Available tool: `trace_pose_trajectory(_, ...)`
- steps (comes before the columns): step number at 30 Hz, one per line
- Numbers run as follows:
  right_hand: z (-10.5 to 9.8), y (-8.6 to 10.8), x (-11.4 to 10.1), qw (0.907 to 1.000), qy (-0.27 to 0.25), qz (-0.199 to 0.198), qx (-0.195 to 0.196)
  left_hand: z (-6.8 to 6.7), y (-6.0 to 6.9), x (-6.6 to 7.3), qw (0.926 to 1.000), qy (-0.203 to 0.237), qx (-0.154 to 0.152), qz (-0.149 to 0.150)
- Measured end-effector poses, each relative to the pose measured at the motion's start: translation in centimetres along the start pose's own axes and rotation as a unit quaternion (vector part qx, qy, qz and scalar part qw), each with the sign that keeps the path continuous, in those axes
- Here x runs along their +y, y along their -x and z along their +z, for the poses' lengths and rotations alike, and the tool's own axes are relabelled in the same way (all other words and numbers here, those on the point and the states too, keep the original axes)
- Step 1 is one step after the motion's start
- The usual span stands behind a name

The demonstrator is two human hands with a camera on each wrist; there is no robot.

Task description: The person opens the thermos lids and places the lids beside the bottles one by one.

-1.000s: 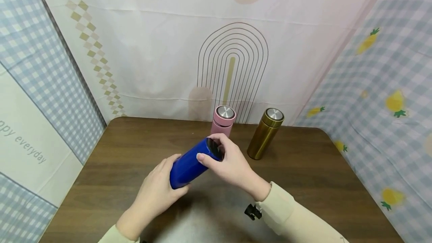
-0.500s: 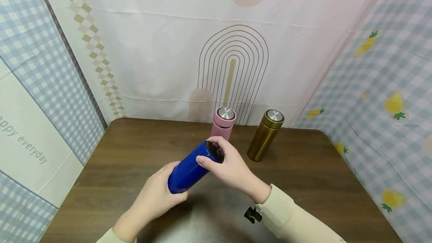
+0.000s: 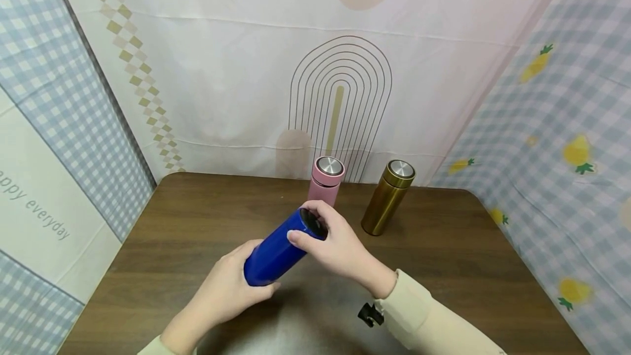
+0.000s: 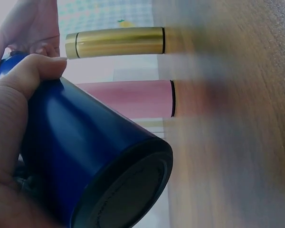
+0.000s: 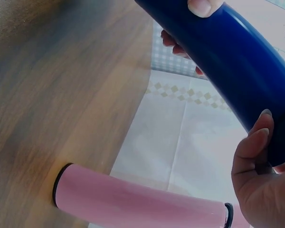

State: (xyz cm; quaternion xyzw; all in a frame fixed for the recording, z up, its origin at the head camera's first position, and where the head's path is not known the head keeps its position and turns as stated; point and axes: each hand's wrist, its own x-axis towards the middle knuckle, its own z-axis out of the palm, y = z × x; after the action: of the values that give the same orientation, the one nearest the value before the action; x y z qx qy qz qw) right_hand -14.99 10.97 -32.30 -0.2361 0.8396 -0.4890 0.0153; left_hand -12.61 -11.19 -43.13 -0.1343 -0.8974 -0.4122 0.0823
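A blue bottle (image 3: 276, 251) is held tilted above the wooden table, its dark-topped end up to the right. The left hand (image 3: 229, 284) grips its lower part, thumb on the near side. At the upper end the right hand (image 3: 340, 242) pinches the bottle around its dark top, with the thumb on the blue side. The left wrist view shows the dark base of the blue bottle (image 4: 85, 142) and the left hand (image 4: 12, 123) around the body. In the right wrist view, the fingers of the right hand (image 5: 263, 185) curl round the dark end of the blue bottle (image 5: 228, 57).
A pink bottle (image 3: 326, 179) stands upright just behind the right hand. To its right a gold bottle (image 3: 386, 199) stands on the wooden table (image 3: 197, 207). A patterned cloth (image 3: 222, 81) hangs behind the table's back edge, with checked cloth at both sides.
The blue bottle's lower end and the left hand have shifted slightly down and left. Its upper end has dropped a little with the right hand; both hands keep their grip.
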Motion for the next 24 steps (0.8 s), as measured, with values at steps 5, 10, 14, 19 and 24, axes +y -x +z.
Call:
trace_pose_trajectory(5,-0.2,0.1,0.2,1.0,0.003,-0.001,-0.008,-0.2,-0.1,0.0,0.9993,0.018,-0.027,-0.015)
trace_pose_trajectory(10,0.0,-0.1,2.1,0.9999,0.006,-0.005,-0.011,-0.1,-0.1,-0.2,0.998,0.029,-0.053,-0.019)
trace_pose_trajectory(14,0.2,-0.4,4.7,0.9995,0.016,-0.025,-0.014,-0.1,0.0,-0.4,0.996,0.041,-0.077,-0.023)
trace_pose_trajectory(19,0.3,-0.4,5.3,0.9989,0.014,-0.039,-0.023,-0.2,0.0,-0.7,0.9918,0.061,-0.11,-0.023)
trace_pose_trajectory(24,0.5,-0.5,5.4,0.9991,0.008,-0.031,-0.026,0.4,0.1,-0.9,0.9885,0.086,-0.121,-0.032)
